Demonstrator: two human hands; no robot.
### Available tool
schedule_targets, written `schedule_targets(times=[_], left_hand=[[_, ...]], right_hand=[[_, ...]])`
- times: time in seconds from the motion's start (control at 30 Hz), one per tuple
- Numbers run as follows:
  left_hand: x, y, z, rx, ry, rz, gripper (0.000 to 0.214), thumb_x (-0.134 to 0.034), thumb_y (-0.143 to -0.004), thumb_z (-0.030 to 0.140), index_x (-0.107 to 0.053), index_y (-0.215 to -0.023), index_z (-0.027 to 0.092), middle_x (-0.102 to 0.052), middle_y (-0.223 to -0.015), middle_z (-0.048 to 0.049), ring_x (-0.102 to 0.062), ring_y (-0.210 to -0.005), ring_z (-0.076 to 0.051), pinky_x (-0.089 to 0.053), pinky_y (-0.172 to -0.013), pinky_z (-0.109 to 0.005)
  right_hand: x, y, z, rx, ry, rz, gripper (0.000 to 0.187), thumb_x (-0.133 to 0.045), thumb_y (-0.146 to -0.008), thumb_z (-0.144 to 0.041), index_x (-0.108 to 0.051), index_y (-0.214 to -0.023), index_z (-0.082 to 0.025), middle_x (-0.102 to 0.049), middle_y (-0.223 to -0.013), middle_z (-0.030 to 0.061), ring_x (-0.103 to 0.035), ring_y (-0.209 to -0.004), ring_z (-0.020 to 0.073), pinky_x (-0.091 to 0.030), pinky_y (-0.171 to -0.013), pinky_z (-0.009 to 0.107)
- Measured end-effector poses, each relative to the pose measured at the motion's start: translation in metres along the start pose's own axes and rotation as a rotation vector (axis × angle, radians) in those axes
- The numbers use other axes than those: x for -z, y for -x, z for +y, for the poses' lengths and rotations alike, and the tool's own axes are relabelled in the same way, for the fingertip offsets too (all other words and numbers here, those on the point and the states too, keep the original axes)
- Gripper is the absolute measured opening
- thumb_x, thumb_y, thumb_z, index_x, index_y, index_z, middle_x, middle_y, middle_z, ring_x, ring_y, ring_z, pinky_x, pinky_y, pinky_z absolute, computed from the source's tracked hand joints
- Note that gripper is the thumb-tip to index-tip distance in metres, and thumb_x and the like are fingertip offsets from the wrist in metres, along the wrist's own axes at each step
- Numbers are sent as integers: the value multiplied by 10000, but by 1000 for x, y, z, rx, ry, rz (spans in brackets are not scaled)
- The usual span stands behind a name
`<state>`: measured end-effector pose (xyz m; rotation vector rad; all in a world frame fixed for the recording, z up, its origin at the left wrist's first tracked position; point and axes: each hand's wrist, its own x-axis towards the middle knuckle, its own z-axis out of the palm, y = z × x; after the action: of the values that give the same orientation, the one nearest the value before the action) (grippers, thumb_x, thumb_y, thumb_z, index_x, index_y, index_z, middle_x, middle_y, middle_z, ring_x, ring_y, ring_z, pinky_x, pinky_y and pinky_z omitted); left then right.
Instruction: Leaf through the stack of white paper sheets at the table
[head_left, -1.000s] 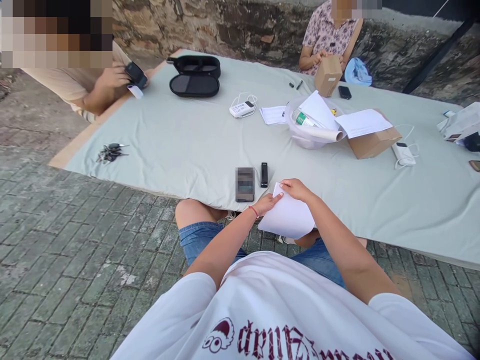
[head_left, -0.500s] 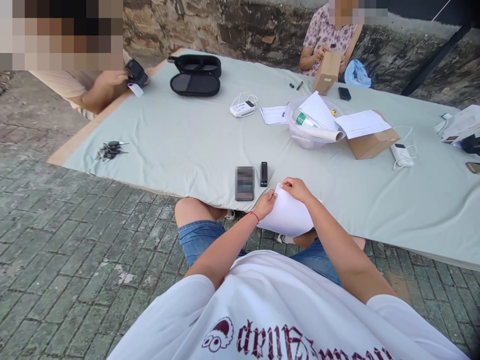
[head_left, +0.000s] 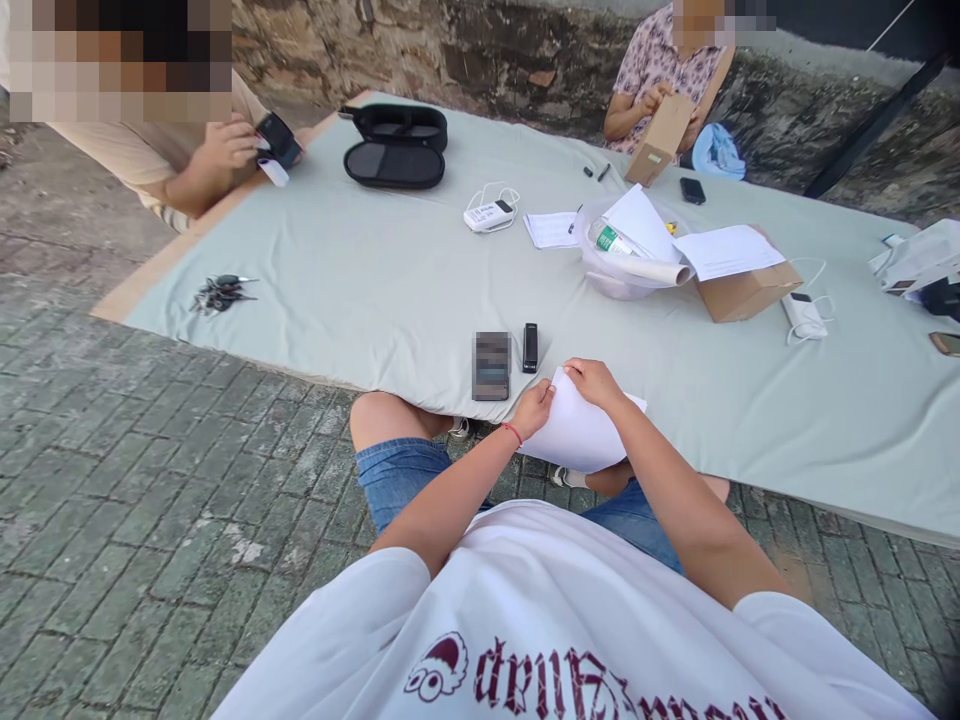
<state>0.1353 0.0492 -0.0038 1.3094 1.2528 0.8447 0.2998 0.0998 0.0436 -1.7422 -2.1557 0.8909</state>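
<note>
White paper (head_left: 574, 430) lies between my hands at the table's near edge, partly over my lap. My left hand (head_left: 534, 408), with a red string at the wrist, grips its upper left corner, thumb on top. Right beside it, my right hand (head_left: 592, 382) pinches the paper's top edge with fingertips. Whether it is one sheet or several I cannot tell. Just beyond my hands a black stapler (head_left: 530, 348) rests on the cloth, and left of it lies a dark phone (head_left: 491, 367) with a blurred screen.
The table has a pale green cloth (head_left: 360, 270). On it are keys (head_left: 221, 294), an open black case (head_left: 394, 165), a white power bank (head_left: 489, 215), a plastic basin (head_left: 619, 285) holding papers, and a cardboard box (head_left: 742, 292). Two people sit across, one holding a box (head_left: 660, 140).
Both my hands keep their hold, and the paper's right corner now shows more beyond my right forearm. The view has shifted slightly. The person across tilts the box further.
</note>
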Motion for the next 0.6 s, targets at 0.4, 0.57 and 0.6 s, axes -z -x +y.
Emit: schedule_targets(times=[0.4,0.57,0.6], left_hand=[[-2,-2,-5,-10,77,4,266,-489,-930,450,-510,-795,221,-523,-708,-13,-501,-718,-193,-400,-785,-323],[0,-1,-3,-18,54,-16,283,-479,-934,467,-482,-790,223,-505,-700,-6,-474,-667,-177,-387,-714,-312],[0,-1,-2,-17,49,-25,290,-472,-937,474,-474,-791,224,-500,-698,-4,-469,-661,-174,-385,-701,-309]], right_hand=[[-2,4,-12,101,293,-151,381,-333,-1011,-253,-592,-1285,-197,-664,-1182,138,-615,-1077,277,-446,-909,389],[-1,1,-7,58,138,-57,346,-372,-1004,-267,-637,-1217,-200,-683,-1191,97,-621,-1070,237,-437,-918,342],[1,0,-6,44,100,-49,326,-386,-1000,-281,-659,-1163,-208,-704,-1135,80,-630,-1034,226,-441,-899,329]])
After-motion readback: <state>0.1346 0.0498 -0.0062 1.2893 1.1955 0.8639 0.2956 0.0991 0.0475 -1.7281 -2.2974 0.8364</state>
